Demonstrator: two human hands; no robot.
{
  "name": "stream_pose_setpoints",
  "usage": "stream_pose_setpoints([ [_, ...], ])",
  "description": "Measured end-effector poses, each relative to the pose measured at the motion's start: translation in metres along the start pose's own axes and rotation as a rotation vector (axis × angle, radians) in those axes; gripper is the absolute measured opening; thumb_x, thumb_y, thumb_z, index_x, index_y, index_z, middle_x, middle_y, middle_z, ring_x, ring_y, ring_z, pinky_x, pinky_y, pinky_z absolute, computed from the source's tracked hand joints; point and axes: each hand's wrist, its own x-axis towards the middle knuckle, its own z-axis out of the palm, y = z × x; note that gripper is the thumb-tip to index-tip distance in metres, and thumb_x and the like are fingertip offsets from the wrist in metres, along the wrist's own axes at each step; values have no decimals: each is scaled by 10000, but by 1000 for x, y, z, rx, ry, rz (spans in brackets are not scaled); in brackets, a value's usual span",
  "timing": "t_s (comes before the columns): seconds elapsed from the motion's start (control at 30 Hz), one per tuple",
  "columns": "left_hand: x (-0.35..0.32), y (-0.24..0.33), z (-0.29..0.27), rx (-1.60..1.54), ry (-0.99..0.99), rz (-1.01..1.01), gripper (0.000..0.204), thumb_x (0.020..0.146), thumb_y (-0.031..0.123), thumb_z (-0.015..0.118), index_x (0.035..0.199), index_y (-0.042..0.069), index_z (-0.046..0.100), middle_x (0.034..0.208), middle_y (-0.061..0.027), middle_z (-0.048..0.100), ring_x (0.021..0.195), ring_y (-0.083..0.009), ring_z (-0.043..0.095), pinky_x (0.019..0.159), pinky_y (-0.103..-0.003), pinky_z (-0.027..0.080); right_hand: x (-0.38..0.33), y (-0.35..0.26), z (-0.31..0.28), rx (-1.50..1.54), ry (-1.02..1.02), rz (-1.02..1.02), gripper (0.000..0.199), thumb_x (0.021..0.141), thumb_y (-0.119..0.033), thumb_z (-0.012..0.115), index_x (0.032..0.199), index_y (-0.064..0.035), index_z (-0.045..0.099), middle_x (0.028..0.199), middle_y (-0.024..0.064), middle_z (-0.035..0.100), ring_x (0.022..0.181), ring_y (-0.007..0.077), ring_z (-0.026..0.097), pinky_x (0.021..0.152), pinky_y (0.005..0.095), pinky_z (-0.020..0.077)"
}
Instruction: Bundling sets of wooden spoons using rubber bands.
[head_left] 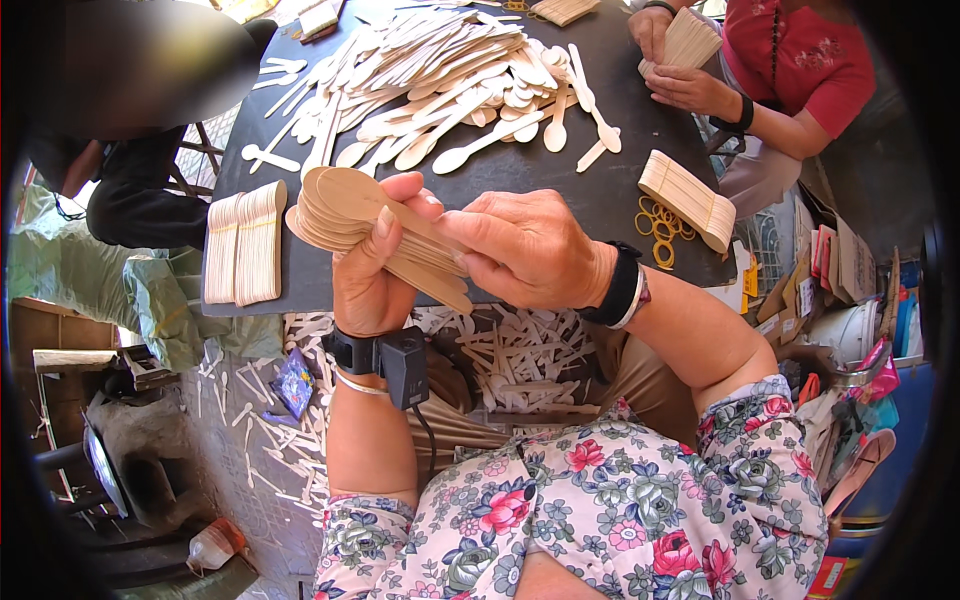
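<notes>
Seen from the head camera, a person in a floral shirt (590,500) sits at a dark table (590,195), a stack of wooden spoons (345,210) raised above its near edge. The left hand (372,275) is curled firmly around the stack, thumb across the near side and fingers behind, with the rounded ends fanned slightly toward the upper left and the handles slanting down to the right. The right hand (535,245) is mostly closed, its fingertips drawn together against the stack's right side; whether they pinch a single piece cannot be told. A black wristband (617,285) circles the right wrist, while a small black box (403,367) is strapped to the left. Beyond the hands, a large heap of loose spoons (430,75) spreads across the table's far half. Neat bundles (245,245) lie side by side at the left edge; another bundle (687,200) rests at the right, just beside a cluster of yellow rubber bands (660,228). At upper right, a co-worker in red (800,75) holds a fanned bunch of wooden pieces (690,45) in both hands. At left sits another person in dark clothes (150,205). More wooden pieces (525,355) lie scattered below the table, near a purple packet (294,383).
</notes>
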Motion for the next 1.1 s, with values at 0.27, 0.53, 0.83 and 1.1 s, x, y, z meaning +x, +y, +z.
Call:
stream_pose_setpoints([
  [0.27,0,1,1,-3,-37,8,385,870,218,651,1166,-20,583,977,-98,637,971,-192,571,876,-333,462,4,-3,0,46,50,-8,356,667,60,615,1019,4,600,700,103,578,584,263,601,495,340,496],
  [0.53,-2,-2,1,-156,-10,-50,387,887,223,625,1178,-25,564,953,-83,620,904,-179,564,816,-325,482,6,-24,-5,740,-23,718,357,700,-11,697,1023,9,546,735,77,643,558,109,588,459,249,444],
  [0.83,-4,-3,12,90,84,-373,355,852,193,644,1137,0,560,832,-63,620,771,-151,576,659,-277,490,26,-10,-32,682,150,967,210,781,-114,707,908,30,621,664,53,631,525,65,542,461,190,422],
  [1.1,-7,-7,29,17,62,-395,368,791,104,715,1119,20,572,822,-116,672,680,-145,647,518,-230,507,25,-6,-34,644,65,949,141,750,-76,732,816,16,648,647,29,619,516,53,530,456,189,419],
])
